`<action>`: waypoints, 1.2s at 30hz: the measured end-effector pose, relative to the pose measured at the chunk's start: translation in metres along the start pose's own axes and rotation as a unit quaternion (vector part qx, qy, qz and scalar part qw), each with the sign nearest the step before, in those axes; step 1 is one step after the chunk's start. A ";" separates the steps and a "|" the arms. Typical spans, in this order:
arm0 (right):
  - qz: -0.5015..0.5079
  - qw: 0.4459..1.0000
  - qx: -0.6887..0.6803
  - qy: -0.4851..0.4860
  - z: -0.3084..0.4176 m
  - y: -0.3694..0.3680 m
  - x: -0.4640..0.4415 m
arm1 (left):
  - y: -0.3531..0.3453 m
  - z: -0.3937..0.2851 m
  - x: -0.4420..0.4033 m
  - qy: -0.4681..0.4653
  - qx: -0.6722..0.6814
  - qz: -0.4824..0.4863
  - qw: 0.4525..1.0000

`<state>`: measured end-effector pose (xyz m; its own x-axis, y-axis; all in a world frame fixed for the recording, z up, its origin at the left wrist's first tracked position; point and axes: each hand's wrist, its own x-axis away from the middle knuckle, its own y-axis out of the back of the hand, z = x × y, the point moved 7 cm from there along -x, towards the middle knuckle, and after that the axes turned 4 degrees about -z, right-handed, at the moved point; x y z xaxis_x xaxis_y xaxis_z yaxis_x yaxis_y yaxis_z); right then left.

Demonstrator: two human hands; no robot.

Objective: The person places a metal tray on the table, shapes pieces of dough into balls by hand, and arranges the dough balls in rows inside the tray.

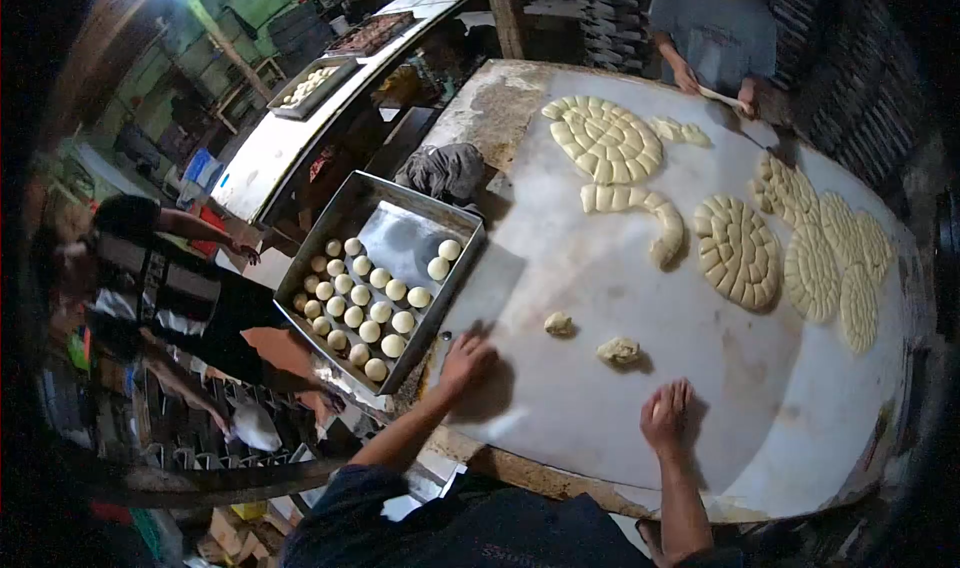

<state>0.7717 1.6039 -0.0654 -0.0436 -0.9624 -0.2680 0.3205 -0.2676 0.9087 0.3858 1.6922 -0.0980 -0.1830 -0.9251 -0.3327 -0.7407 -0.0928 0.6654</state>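
Note:
My left hand (468,361) is cupped palm down on the pale tabletop (560,428), close to the near corner of a metal tray (465,258). Its fingers are curled, and whatever lies under them is hidden. My right hand (667,416) rests farther right on the same surface, its fingers bent inward over something I cannot make out. Two loose dough lumps lie between and beyond my hands: a small dough lump (559,324) and a larger, rough dough lump (619,350). Rows of round dough balls (360,295) fill much of the tray.
Cut dough coils (737,251) spread over the table's far and right sides, beside a curved dough strip (668,230). Across the table a person (715,38) holds a dough strip. Another person (170,288) stands left. A grey cloth (442,172) lies behind the tray.

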 end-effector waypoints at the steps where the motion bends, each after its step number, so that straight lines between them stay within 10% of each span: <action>1: 0.038 0.998 -0.024 -0.046 -0.001 -0.015 -0.019 | 0.001 -0.046 -0.034 -0.126 -0.192 -0.065 0.971; 5: -0.103 0.992 0.076 -0.012 0.037 -0.040 -0.005 | -0.051 -0.055 -0.034 -0.040 -0.041 0.016 0.998; 9: 0.053 0.996 0.013 0.075 0.030 -0.002 0.035 | -0.024 -0.073 0.036 -0.157 -0.057 0.118 0.979; 18: -0.179 0.951 -0.094 -0.234 -0.002 -0.038 -0.037 | -0.045 -0.035 -0.052 -0.017 -0.001 0.022 1.000; 21: -0.111 0.961 -0.123 -0.223 0.022 -0.042 0.004 | -0.076 -0.037 0.029 0.035 0.070 0.156 0.985; 23: -0.025 0.998 0.034 -0.044 0.064 -0.007 0.016 | -0.034 -0.053 0.061 -0.106 0.009 0.215 0.971; 27: 0.205 0.931 -0.009 -0.300 -0.022 -0.015 0.034 | 0.044 -0.004 0.030 0.149 0.195 0.284 0.927; 30: 0.136 0.856 -0.255 -0.429 0.049 -0.025 -0.012 | 0.119 0.050 -0.073 0.099 0.193 0.039 0.975; 36: -0.013 0.955 -0.279 0.105 0.351 -0.038 -0.201 | 0.122 0.154 -0.163 0.041 -0.077 0.034 0.996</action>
<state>0.4361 1.7917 0.0663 0.1131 -0.9093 -0.4004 0.7780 -0.1696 0.6050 0.2259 1.8881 -0.0657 -0.1719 -0.9573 -0.2326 -0.6192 -0.0787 0.7813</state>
